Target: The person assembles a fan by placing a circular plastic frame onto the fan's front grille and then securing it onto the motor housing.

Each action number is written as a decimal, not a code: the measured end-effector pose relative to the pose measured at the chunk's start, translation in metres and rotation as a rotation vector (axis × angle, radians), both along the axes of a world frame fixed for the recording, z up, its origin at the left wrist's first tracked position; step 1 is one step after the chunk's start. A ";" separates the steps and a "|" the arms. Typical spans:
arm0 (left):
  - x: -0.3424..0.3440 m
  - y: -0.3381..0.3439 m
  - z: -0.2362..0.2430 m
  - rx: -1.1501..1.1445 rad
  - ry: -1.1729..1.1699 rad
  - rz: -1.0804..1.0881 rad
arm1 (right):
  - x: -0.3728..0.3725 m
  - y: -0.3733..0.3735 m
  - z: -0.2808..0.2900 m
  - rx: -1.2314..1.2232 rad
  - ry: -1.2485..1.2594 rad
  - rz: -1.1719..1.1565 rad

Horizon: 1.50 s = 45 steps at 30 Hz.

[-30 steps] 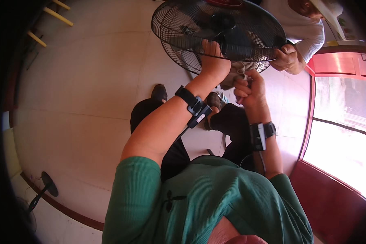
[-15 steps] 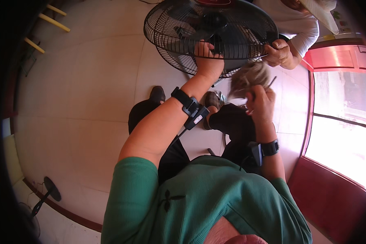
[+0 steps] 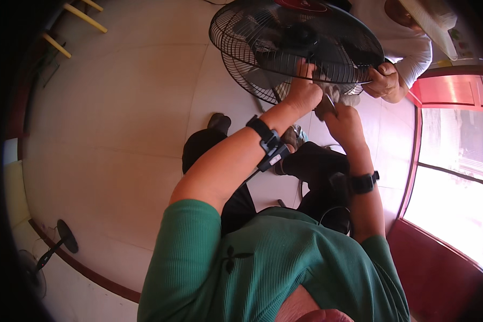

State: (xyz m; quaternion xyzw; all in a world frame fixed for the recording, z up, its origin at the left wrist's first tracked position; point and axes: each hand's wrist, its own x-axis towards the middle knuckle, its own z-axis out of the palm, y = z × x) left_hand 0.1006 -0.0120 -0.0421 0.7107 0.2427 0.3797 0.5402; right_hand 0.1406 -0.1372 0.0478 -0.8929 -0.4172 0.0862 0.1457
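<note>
A black standing fan's round wire guard hangs tilted before me, with dark blades behind its wires. My left hand reaches to the near rim, its fingers closed round the guard. Just to the right, my right hand is closed on a thin rod-like tool, held close under the guard's rim. Beside that tool is a grey-brown crumpled, cloth-like bundle; whether my right hand holds it too, I cannot tell. Another person's hand grips the guard's right edge.
A person in a white top and pale hat is at the upper right. A red-framed glass door stands on the right. Yellow legs of furniture show at the upper left. Another small fan lies lower left on the tiled floor.
My right hand has moved up to the guard's rim, beside my left hand, carrying the tool. The grey-brown bundle now sits partly behind the rim. The whole view has shifted slightly.
</note>
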 end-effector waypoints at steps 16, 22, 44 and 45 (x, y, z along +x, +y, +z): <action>-0.001 0.082 -0.055 -0.185 0.267 -0.319 | -0.012 0.021 0.032 0.365 0.088 -0.200; -0.006 0.055 0.006 -1.297 -0.067 -0.342 | 0.001 0.058 -0.015 -0.179 -0.173 0.029; 0.026 0.032 -0.006 0.745 0.736 -0.525 | 0.002 0.006 -0.025 0.987 1.721 -0.691; 0.018 0.038 -0.018 0.883 0.632 -0.390 | -0.002 0.015 -0.022 0.945 1.670 -0.685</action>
